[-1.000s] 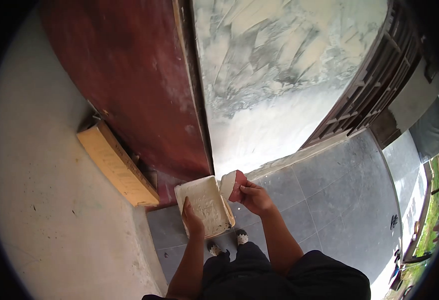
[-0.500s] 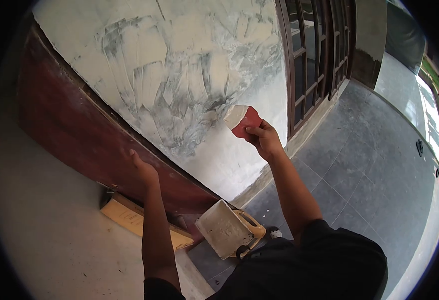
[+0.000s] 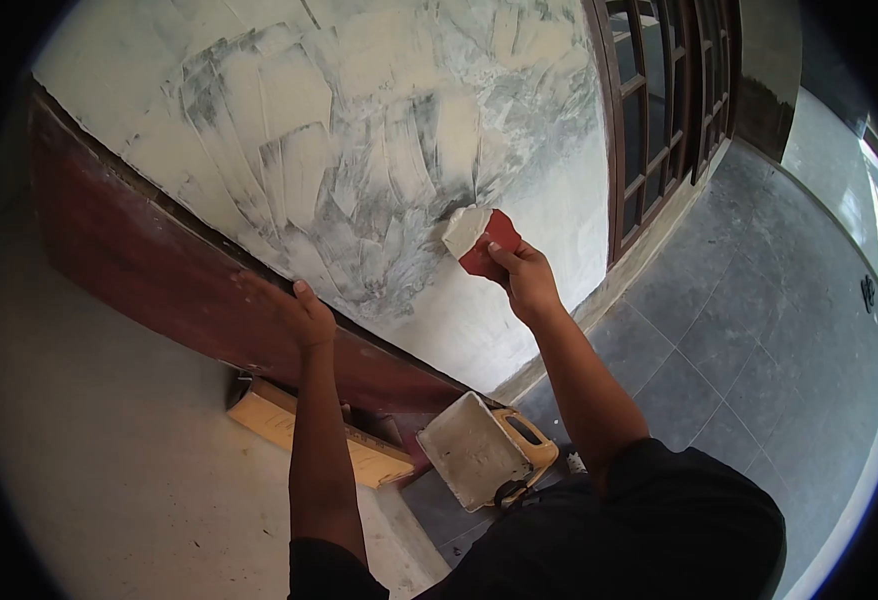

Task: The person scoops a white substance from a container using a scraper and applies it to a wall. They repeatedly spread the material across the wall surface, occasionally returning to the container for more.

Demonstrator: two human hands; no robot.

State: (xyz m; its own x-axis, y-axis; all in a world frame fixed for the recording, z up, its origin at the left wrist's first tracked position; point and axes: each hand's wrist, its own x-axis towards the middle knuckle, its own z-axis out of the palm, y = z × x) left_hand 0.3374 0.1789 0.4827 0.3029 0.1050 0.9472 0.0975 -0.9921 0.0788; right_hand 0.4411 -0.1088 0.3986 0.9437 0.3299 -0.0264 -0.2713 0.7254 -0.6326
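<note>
Head view: a red scraper, its edge coated in pale paste, is in front of the smeared wall. The fingers of the right hand are clamped on its red part. It looks light and thin, perhaps flexible; the red end seems the best hold, the paste likely being slippery. The left hand, fingers spread, holds nothing near the red panel. Below are a tray and cardboard box; a window frame borders the wall.

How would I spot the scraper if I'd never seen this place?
Find the large wall smeared grey and cream. In front of it, the right hand holds the scraper. Unlike the big red panel alongside, this small red tool has a pale-coated end.
</note>
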